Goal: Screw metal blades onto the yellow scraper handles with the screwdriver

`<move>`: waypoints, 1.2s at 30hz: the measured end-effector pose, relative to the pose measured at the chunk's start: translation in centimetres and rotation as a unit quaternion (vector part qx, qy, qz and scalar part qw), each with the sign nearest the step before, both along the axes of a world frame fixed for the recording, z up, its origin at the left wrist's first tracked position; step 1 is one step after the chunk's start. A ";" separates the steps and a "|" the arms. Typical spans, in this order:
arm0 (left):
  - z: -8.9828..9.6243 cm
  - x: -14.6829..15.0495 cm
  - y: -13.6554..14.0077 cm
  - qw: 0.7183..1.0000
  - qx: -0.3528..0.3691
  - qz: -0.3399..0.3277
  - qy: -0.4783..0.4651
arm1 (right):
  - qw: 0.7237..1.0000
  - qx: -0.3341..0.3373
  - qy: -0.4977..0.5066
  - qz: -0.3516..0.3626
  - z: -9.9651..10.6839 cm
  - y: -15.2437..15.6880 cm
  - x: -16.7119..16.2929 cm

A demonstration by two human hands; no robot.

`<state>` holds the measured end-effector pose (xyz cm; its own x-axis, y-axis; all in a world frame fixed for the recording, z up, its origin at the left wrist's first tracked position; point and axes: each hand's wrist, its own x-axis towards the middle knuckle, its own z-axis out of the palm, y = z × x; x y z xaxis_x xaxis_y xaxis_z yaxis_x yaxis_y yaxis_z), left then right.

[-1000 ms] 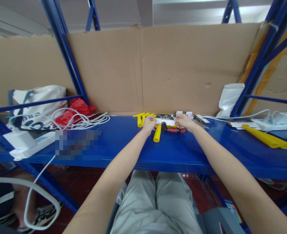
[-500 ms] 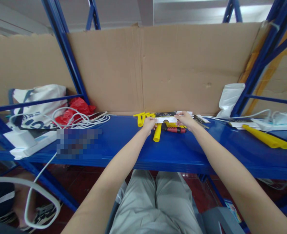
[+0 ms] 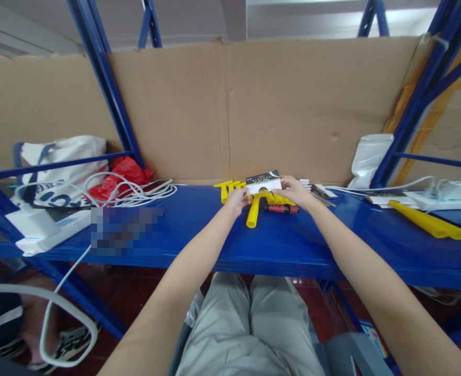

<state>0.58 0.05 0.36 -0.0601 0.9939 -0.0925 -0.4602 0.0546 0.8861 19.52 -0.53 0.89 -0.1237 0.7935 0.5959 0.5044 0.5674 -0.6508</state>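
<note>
Between my hands is a black-and-white printed card (image 3: 262, 181), tilted up towards me, with a dark rounded mark or notch at its lower edge. My left hand (image 3: 238, 200) is closed on the card's left side, and my right hand (image 3: 296, 191) grips its right side. Right under the card lie yellow T-shaped scraper-like tools (image 3: 252, 213), one with its tubular handle pointing at me. A red-and-black handled tool (image 3: 284, 209) rests beside them, below my right hand. More yellow T-shaped tools (image 3: 225, 191) lie left of my left hand.
Yellow tubes (image 3: 429, 220) lie at the right of the blue shelf (image 3: 191, 230). White cables (image 3: 152, 197), a power strip (image 3: 63, 230), a red plastic bag (image 3: 126, 177) and a cloth bag (image 3: 68, 162) crowd the left. Cardboard (image 3: 285, 104) closes the back. Another person's leg shows at lower left.
The card has tipped up, so its black printed upper part now shows above the white part. My right hand has shifted slightly; the tools stay where they were.
</note>
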 end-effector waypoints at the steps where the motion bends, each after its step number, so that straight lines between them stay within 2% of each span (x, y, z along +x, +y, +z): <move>1: 0.0 0.0 0.0 1.000 -0.002 0.004 -0.007 | 0.999 0.022 -0.019 -0.012 0.0 0.2 0.2; 5: 0.0 -0.1 0.0 1.000 -0.002 0.013 -0.019 | 0.995 0.078 -0.055 -0.036 -0.1 0.5 0.6; 11: 0.4 0.0 -0.6 0.999 0.010 0.009 0.031 | 0.999 0.037 -0.021 -0.017 0.2 -0.2 0.2; 16: 0.5 -0.1 -0.9 0.999 0.022 -0.018 0.046 | 0.998 0.052 -0.002 -0.041 0.4 -0.3 0.2; 20: 0.3 0.0 -1.0 0.993 0.049 -0.003 0.104 | 0.995 0.078 0.005 -0.067 0.5 0.0 0.6; 25: -0.5 0.4 -1.0 0.959 0.097 0.039 0.264 | 0.990 0.097 0.024 -0.099 1.0 -0.1 1.1; 29: -1.3 0.4 -0.5 0.938 0.123 0.075 0.315 | 0.987 0.104 0.046 -0.116 1.2 -0.3 1.6; 36: -1.9 0.2 -0.2 0.888 0.130 0.073 0.435 | 0.983 0.104 0.055 -0.139 1.5 -0.8 2.2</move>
<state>0.82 -0.14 -1.50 -0.1263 0.9505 0.2838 0.4199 -0.2080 0.8834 21.74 -1.31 2.41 0.1557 0.6469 0.7465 0.5915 0.5442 -0.5950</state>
